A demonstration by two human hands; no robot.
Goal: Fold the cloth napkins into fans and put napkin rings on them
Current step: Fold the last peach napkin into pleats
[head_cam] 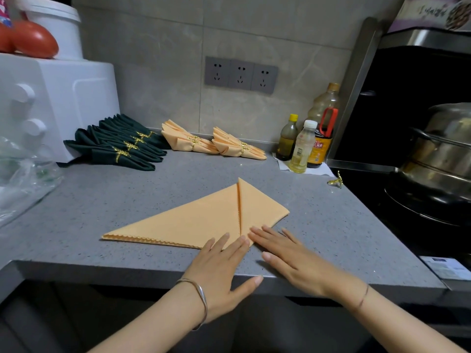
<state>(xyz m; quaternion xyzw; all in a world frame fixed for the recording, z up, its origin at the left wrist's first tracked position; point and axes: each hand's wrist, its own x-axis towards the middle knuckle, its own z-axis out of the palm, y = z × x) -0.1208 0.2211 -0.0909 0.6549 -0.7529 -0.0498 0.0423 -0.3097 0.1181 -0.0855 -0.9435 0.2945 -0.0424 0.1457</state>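
the orange napkin [198, 220] lies flat on the surface [102, 200] just ahead of both hands. it is a triangle with its right corner already folded in to a centre seam. that seam runs straight away from the fingertips toward the far apex.

the left hand [224, 261] lies flat with its fingers straight and spread, the tips pressing the near point of the cloth. the right hand [293, 258] lies the same way just beside it, its fingers on the near edge of the folded flap. neither grips anything.

the unfolded wing stretches off to the left of the left hand, its scalloped long edge ending in a sharp tip well apart from the fingers. that makes the left hand the nearer one for bringing the tip over to the seam, probably the next fold.

there is bare surface beyond that tip. the front edge of the surface sits under the heels of both hands, so there is little room to pull back.

a gold napkin ring [336, 180] waits beyond and right of the right hand, near the surface's right edge.
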